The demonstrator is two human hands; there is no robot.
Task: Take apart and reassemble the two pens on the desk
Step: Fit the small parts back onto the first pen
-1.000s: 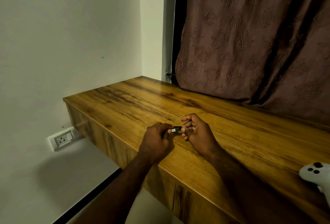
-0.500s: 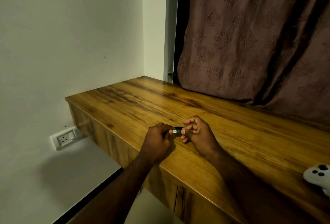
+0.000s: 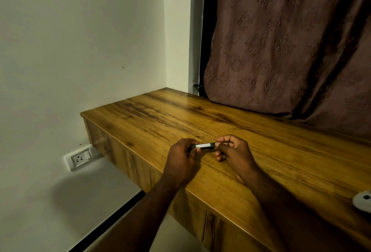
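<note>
A dark pen (image 3: 203,145) with a small pale label lies level between my two hands, just above the wooden desk (image 3: 291,163) near its front edge. My left hand (image 3: 181,159) grips its left end with the fingers curled over it. My right hand (image 3: 233,151) pinches the right end between thumb and fingertips. Both ends of the pen are hidden inside the hands. Only this one pen shows; I see no second pen.
A white controller (image 3: 363,202) sits on the desk at the far right edge of view. A brown patterned curtain (image 3: 285,47) hangs behind the desk. A wall socket (image 3: 80,158) is on the white wall, lower left.
My hands have moved slightly apart, so more of the pen's dark barrel shows between them. The view has shifted a little.
</note>
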